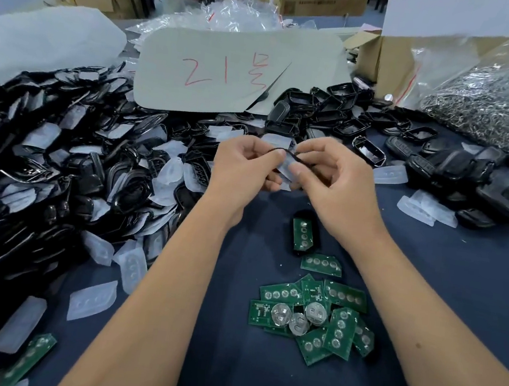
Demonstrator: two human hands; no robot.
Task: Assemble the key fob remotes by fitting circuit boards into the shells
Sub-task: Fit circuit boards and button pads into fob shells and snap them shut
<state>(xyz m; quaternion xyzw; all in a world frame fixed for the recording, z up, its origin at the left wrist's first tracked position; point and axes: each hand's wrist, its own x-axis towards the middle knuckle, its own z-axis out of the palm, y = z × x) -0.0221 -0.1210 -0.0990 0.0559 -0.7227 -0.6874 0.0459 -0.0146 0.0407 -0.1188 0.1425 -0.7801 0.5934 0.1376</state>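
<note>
My left hand (243, 166) and my right hand (333, 182) meet above the middle of the table and together hold a black key fob shell (288, 161) with a translucent rubber button pad in it. Both thumbs press on the pad. Below them a black shell (303, 235) lies on the dark blue cloth with a green circuit board seated in it. Nearer to me lies a loose pile of green circuit boards (313, 312), some showing round metal battery clips. One more board (32, 355) lies at the lower left.
A large heap of black shells and translucent pads (62, 157) fills the left side. More black shells (334, 113) and finished fobs (468, 174) lie at the back right. A grey card with red writing (228, 70), a cardboard box (386, 59) and a bag of metal parts (491, 107) stand behind.
</note>
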